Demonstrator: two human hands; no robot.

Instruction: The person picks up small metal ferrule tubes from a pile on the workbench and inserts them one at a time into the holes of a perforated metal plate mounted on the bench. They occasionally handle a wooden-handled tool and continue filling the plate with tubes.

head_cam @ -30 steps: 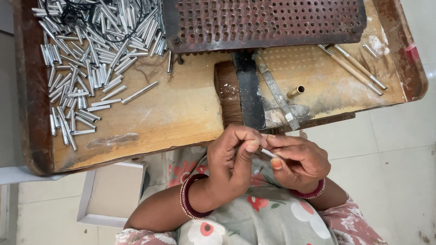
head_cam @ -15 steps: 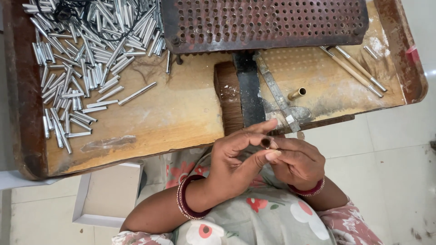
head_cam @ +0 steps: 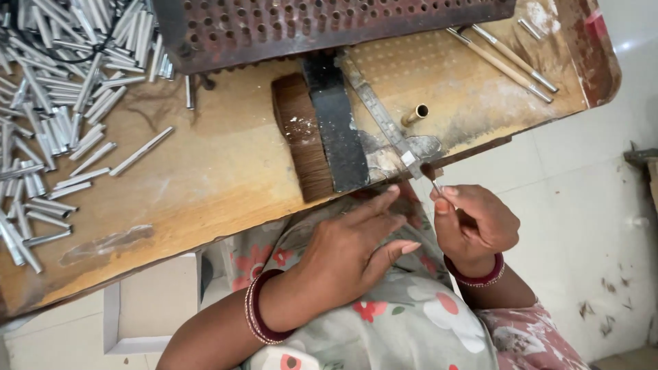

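Note:
My left hand (head_cam: 353,250) hovers over my lap with its fingers spread and nothing in it, just below the front edge of the wooden work board (head_cam: 219,185). My right hand (head_cam: 473,223) is pinched on a thin metal pin (head_cam: 436,186) that points up toward a metal fixture (head_cam: 404,154) at the board's edge. A pile of short silver metal tubes (head_cam: 62,103) covers the board's left part. A small brass tube (head_cam: 415,114) lies beside the fixture.
A dark perforated metal plate (head_cam: 308,24) lies across the top of the board. A black strap (head_cam: 336,130) crosses a brown pad (head_cam: 301,137). Long thin rods (head_cam: 507,58) rest at the upper right. A white tray (head_cam: 144,308) sits on the tiled floor below.
My hands have come apart: the left hand let go and opened over my lap, while the right hand moved right toward the fixture with the pin. The view shifted right.

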